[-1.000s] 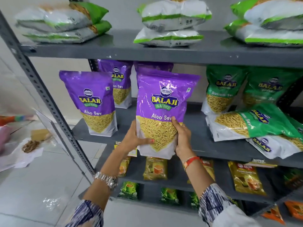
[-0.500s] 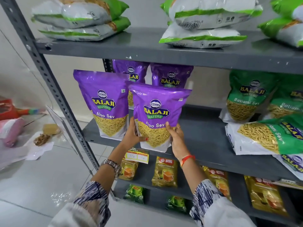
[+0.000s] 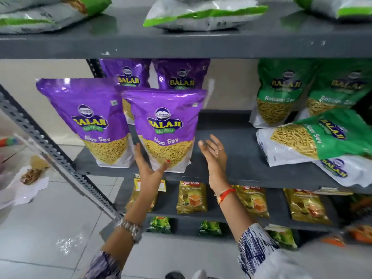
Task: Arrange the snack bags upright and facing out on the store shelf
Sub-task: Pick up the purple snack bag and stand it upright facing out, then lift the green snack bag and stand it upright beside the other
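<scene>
A purple Aloo Sev bag (image 3: pixel 165 125) stands upright and facing out at the front of the middle shelf (image 3: pixel 227 168). Beside it on the left stands another purple bag (image 3: pixel 90 119), with two more purple bags (image 3: pixel 181 77) behind them. My left hand (image 3: pixel 149 168) is open, its fingers and thumb touching the front bag's lower left corner. My right hand (image 3: pixel 214 154) is open and apart from that bag, just to its right. Green Ratlami Sev bags stand at the right rear (image 3: pixel 279 91), and one green bag (image 3: pixel 314 137) lies on its side on another.
The top shelf (image 3: pixel 181 45) holds several green-and-white bags lying flat. Lower shelves carry yellow tea packets (image 3: pixel 191 198) and small green packets (image 3: pixel 160 224). A slanted perforated metal upright (image 3: pixel 50 150) runs along the left. Papers and scraps lie on the tiled floor at left.
The purple bag has been set down on the middle shelf beside the left bag. My right hand has let go and moved right; my left hand has opened against the bag's corner.
</scene>
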Motion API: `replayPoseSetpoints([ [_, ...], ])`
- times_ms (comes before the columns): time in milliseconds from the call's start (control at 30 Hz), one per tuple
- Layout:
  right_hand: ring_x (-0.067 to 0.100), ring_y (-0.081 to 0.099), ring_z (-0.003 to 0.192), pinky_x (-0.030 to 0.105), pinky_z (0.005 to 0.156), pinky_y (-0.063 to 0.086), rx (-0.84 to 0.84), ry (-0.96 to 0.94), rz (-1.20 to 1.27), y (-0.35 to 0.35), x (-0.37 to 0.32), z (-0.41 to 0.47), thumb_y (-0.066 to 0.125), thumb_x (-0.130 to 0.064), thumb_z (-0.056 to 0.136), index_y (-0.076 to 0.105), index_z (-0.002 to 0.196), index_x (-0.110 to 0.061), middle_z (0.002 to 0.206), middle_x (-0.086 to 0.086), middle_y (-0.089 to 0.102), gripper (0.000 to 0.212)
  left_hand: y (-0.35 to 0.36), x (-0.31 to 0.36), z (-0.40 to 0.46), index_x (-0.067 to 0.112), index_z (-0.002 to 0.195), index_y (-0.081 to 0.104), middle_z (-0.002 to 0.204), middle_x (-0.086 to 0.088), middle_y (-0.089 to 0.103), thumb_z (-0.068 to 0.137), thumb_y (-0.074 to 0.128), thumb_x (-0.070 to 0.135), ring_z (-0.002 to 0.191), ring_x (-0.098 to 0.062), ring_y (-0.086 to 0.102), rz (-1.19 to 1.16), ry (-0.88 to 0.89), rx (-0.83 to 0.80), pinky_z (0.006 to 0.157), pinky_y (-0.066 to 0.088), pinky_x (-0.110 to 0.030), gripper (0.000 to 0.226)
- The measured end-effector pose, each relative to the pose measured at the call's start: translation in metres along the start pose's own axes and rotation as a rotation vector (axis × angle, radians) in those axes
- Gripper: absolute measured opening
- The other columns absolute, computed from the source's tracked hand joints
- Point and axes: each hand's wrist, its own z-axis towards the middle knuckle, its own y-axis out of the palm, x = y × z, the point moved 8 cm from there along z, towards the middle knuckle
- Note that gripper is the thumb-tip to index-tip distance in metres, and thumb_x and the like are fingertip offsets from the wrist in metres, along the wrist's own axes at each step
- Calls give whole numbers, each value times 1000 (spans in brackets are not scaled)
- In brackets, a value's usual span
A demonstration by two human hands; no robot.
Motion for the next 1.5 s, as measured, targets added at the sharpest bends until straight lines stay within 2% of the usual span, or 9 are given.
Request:
replayPoseSetpoints([
  [133,12,64,88,38,91,52,462,-19,188,-92,-8,-6,72,-12,77,60,105,-14,100,11,68,31,45,39,-53,11,135,34,150,-9,23,76,61,25,141,-10,18,86,225,243,114,18,-19,66],
  [400,22,53,76,36,79,47,990,-32,67,-247,-45,-5,67,-19,80,50,105,-2,87,13,58,34,223,80,-55,22,133,34,147,-10,28,83,54,3,139,-14,24,29,392,-124,114,19,-18,57],
  [533,18,53,81,29,78,38,939,23,88,-286,-61,15,62,-24,86,50,95,-9,84,6,56,21,332,87,-17,8,128,46,124,0,50,89,50,11,98,13,52,-23,131,-412,89,39,-6,39],
  [667,3,37,49,24,57,33,856,-61,93,-304,-73,29,56,-9,89,33,61,-17,57,2,31,37,407,88,25,-9,105,61,103,-11,59,76,60,13,89,-19,57,-93,-107,-469,81,46,-32,36],
  [800,7,33,51,24,55,30,746,-73,67,-315,-73,34,54,-6,88,30,59,-16,58,3,27,39,468,71,34,11,75,58,93,-9,61,81,61,0,76,-20,56,125,-228,-638,88,45,-40,13],
  [1033,18,49,72,48,79,46,629,-47,41,-328,-68,40,54,-16,85,46,60,-28,67,-5,50,29,483,53,22,5,127,50,125,-6,56,83,62,33,115,-29,54,494,-231,-812,106,40,-39,54],
  [1267,23,59,86,35,80,51,630,-146,-70,-346,-107,14,55,-18,89,56,85,-19,82,0,61,5,436,43,-3,-3,100,64,103,-21,66,75,68,7,99,-31,61,60,-386,-540,99,46,-45,27],
  [1367,12,54,78,4,64,43,650,-216,-65,-351,-132,4,53,-8,91,58,92,-9,78,-9,58,5,411,47,-35,2,87,68,86,-19,73,76,68,9,70,-24,70,-115,-479,-427,77,58,-33,13],
  [1500,-2,56,79,1,65,45,594,-230,-28,-348,-146,-14,52,-4,91,60,102,2,93,5,62,15,367,61,-70,7,88,68,71,-3,70,79,66,11,62,-18,66,-183,-483,-305,58,54,-24,10],
])
